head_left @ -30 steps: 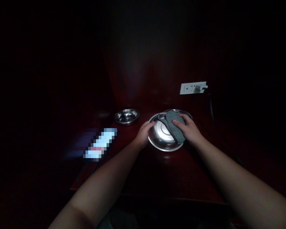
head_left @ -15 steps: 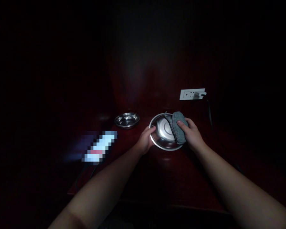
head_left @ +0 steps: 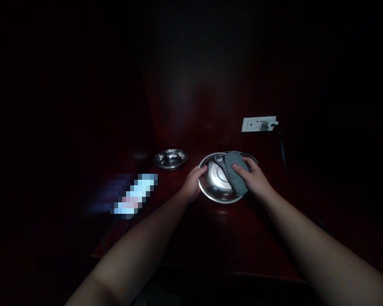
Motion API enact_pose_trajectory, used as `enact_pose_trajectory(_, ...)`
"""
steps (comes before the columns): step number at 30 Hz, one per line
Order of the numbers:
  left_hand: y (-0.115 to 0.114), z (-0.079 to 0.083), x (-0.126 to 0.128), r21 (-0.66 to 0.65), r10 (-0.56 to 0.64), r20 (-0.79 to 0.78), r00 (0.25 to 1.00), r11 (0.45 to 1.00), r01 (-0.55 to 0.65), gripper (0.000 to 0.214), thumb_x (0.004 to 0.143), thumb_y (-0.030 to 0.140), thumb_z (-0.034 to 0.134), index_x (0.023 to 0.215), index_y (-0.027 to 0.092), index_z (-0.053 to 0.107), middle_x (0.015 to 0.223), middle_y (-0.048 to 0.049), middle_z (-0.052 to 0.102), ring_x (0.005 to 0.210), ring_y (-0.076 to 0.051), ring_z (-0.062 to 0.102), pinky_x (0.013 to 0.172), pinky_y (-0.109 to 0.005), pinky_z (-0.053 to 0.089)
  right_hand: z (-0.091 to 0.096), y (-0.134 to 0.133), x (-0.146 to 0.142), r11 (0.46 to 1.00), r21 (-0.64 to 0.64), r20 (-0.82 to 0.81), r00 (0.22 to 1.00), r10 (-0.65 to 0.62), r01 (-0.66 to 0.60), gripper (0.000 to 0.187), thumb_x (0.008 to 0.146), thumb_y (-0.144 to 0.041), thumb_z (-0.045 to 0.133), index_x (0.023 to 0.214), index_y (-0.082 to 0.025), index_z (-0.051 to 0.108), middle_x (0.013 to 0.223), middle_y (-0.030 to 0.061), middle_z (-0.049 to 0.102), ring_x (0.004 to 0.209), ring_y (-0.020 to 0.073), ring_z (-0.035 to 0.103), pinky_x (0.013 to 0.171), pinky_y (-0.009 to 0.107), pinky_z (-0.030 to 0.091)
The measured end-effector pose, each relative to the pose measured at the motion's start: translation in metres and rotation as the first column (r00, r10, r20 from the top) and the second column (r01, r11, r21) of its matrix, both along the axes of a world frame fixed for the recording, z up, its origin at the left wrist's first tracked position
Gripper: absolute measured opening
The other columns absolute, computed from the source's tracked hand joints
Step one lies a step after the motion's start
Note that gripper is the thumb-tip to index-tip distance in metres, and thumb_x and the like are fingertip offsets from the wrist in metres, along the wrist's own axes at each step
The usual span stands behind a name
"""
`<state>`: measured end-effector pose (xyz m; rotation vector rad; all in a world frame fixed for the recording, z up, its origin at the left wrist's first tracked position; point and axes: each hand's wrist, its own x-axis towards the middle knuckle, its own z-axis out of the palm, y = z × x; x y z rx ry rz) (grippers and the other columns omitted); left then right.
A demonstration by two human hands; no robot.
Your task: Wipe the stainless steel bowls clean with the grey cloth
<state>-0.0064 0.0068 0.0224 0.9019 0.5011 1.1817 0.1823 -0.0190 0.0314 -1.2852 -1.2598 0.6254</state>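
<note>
My left hand [head_left: 193,185] grips the left rim of a shiny steel bowl [head_left: 212,180], thumb on the near face and fingers behind it. The bowl is held up over the table, its round face turned toward me. My right hand [head_left: 253,176] is closed on a folded grey-green cloth [head_left: 238,172], which lies against the bowl's right part and covers it. Behind them, the rim of another steel bowl [head_left: 247,154] shows, mostly hidden by the cloth and hand. A third steel bowl [head_left: 171,160] sits upright on the table, farther back and to the left.
A lit, pixelated screen [head_left: 135,195] lies on the left of the dark red table [head_left: 230,250], with a cable near it. On the back wall is a white socket plate [head_left: 252,124] with a plug and hanging cord. Surroundings are very dark.
The cloth in my right hand has slid slightly left across the held bowl. The bowl has shifted a little left, and more of the rim of the bowl behind shows.
</note>
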Motion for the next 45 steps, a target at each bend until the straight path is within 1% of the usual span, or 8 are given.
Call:
enact_pose_trajectory(4,0.0001,-0.0001,0.0009,-0.013,0.005,-0.001,1.000,1.000,-0.005,0.031,0.068,0.031,0.068,0.093,0.013,0.064,0.089,-0.0094,0.068,0.089,-0.024,0.063,0.085,-0.039,0.046,0.0034,-0.0031,-0.0023,1.000,-0.023,0.006,1.000,-0.007,0.007,0.051,0.063,-0.055,0.067,0.101,-0.023,0.055,0.093,0.0044,0.062,0.084,0.0238,0.060,0.075,0.039,0.048)
enact_pose_trajectory(8,0.0005,-0.0015,0.0008,-0.008,-0.004,0.001,1.000,1.000,0.004,0.031,0.069,0.031,0.067,0.094,0.013,0.064,0.090,-0.0094,0.068,0.090,-0.024,0.063,0.086,-0.039,0.045,0.0029,-0.0028,-0.0017,0.999,-0.034,0.047,0.999,-0.001,0.002,0.052,0.065,-0.056,0.065,0.103,-0.023,0.052,0.097,0.0051,0.062,0.088,0.0245,0.060,0.079,0.041,0.046)
enact_pose_trajectory(15,-0.0007,-0.0007,0.0001,0.019,-0.006,-0.026,1.000,1.000,0.007,0.033,0.071,0.033,0.066,0.097,0.013,0.063,0.093,-0.0092,0.068,0.092,-0.024,0.062,0.087,-0.039,0.044,0.0008,-0.0031,-0.0015,1.000,0.015,0.066,0.998,0.024,-0.025,0.052,0.068,-0.057,0.062,0.105,-0.023,0.050,0.098,0.0056,0.061,0.091,0.0254,0.059,0.083,0.043,0.045)
enact_pose_trajectory(20,-0.0006,-0.0010,0.0000,0.053,0.009,-0.048,0.999,0.999,-0.006,0.033,0.072,0.035,0.065,0.097,0.013,0.064,0.093,-0.0091,0.068,0.092,-0.024,0.061,0.087,-0.038,0.043,0.0017,-0.0042,-0.0010,0.997,0.034,0.056,0.996,0.072,-0.074,0.049,0.069,-0.056,0.062,0.103,-0.023,0.050,0.097,0.0057,0.060,0.090,0.0256,0.059,0.082,0.043,0.045)
enact_pose_trajectory(24,0.0013,-0.0024,-0.0002,0.071,0.020,-0.070,0.997,0.997,-0.015,0.033,0.072,0.036,0.065,0.096,0.013,0.064,0.093,-0.0091,0.068,0.090,-0.023,0.062,0.087,-0.038,0.043,0.0013,-0.0037,-0.0002,0.996,0.030,0.063,0.995,0.076,-0.078,0.048,0.069,-0.055,0.063,0.102,-0.024,0.050,0.097,0.0055,0.060,0.090,0.0259,0.059,0.081,0.043,0.045)
enact_pose_trajectory(31,0.0025,-0.0029,-0.0009,0.091,0.042,-0.104,0.994,0.995,-0.032,0.034,0.070,0.038,0.066,0.094,0.014,0.065,0.092,-0.0086,0.068,0.090,-0.023,0.062,0.087,-0.038,0.042,-0.0010,-0.0016,0.0007,0.996,0.025,0.063,0.994,0.089,-0.091,0.049,0.069,-0.055,0.063,0.104,-0.024,0.051,0.097,0.0049,0.060,0.090,0.0248,0.059,0.081,0.041,0.046)
enact_pose_trajectory(37,0.0032,-0.0042,-0.0014,0.100,0.033,-0.124,0.992,0.995,-0.021,0.035,0.071,0.038,0.066,0.095,0.014,0.065,0.093,-0.0090,0.068,0.090,-0.023,0.062,0.088,-0.039,0.042,-0.0013,-0.0008,0.0016,0.995,0.023,0.086,0.992,0.095,-0.097,0.046,0.069,-0.054,0.063,0.102,-0.024,0.051,0.095,0.0040,0.060,0.087,0.0232,0.059,0.078,0.039,0.046)
enact_pose_trajectory(45,0.0030,-0.0034,-0.0014,0.106,-0.008,-0.107,0.994,0.994,0.020,0.037,0.070,0.039,0.066,0.097,0.013,0.066,0.095,-0.0099,0.068,0.091,-0.024,0.062,0.088,-0.039,0.042,0.0013,-0.0023,0.0002,0.995,-0.008,0.080,0.992,0.098,-0.098,0.045,0.068,-0.054,0.064,0.100,-0.025,0.053,0.092,0.0027,0.061,0.083,0.0219,0.060,0.074,0.036,0.046)
